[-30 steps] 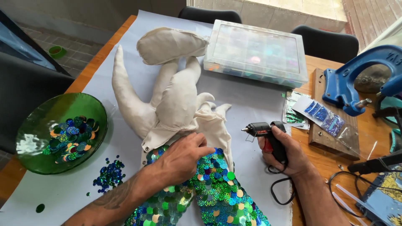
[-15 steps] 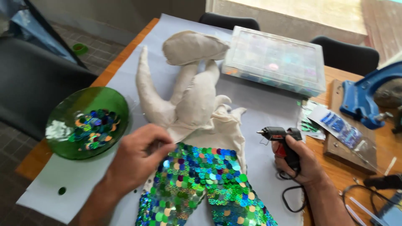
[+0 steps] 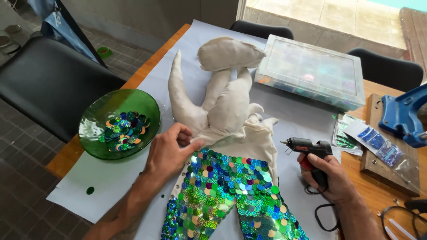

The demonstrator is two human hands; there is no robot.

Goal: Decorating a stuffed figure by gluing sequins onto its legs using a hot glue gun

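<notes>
A stuffed cream cloth figure (image 3: 222, 102) lies on a pale paper sheet (image 3: 111, 182). Its lower half (image 3: 227, 191) is covered with shiny green, blue and pink sequins. My left hand (image 3: 171, 149) rests at the figure's left edge, where the sequins begin, fingers curled with thumb and fingertips pinched on the cloth. My right hand (image 3: 329, 175) grips a black glue gun (image 3: 307, 149) to the right of the figure, nozzle pointing left, clear of the cloth.
A green glass bowl (image 3: 95, 133) holding several loose sequins sits left of my hand. A clear compartment box (image 3: 311, 73) stands at the back. Sequin packets (image 3: 369, 140), a wooden board (image 3: 391, 173), a blue tool (image 3: 407, 118) and a black cord (image 3: 322, 218) lie right. Black chairs surround the table.
My left hand lifted off the sequinned part, swung left toward the bowl, and now sits at the figure's left edge. The view has shifted. The right hand keeps the glue gun.
</notes>
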